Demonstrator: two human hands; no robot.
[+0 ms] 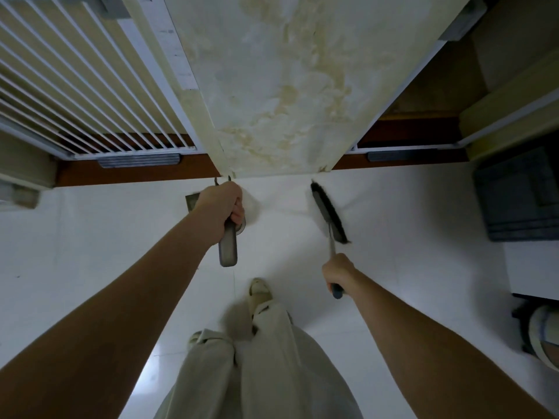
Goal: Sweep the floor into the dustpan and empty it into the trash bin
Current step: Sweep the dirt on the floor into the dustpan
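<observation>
I have the dustpan (193, 204) low in front of me, near the foot of the wall; my left hand (222, 207) covers most of it, so only a grey corner of the pan and the end of its long grey handle show. My left hand's fingers are curled tight round that handle. To the right, well apart from the pan, the brush (328, 216) hangs with its dark bristle head angled toward the wall, and my right hand (337, 272) grips the thin shaft with the blue butt of the handle poking out below my fist. I cannot tell whether the bristles touch the floor (90, 237) or sit just above it.

I judge this to be the sweeping step, set up but not finished: both tools are in hand, facing each other across a bare strip of tile. No dirt is plain to see on the pale tile from here. The next move calls for the pan's lip flat on the floor, then the brush drawn leftward toward it. No trash bin is clearly in view, so emptying would mean turning away to find it.

The floor is glossy white tile, ending at a brown skirting strip. Ahead rises a stained cream wall panel (281, 86), with a white barred gate (75, 86) to its left and a dark crate (520, 195) at the right edge. My pale trousers and sandals (258, 290) fill the bottom centre.
</observation>
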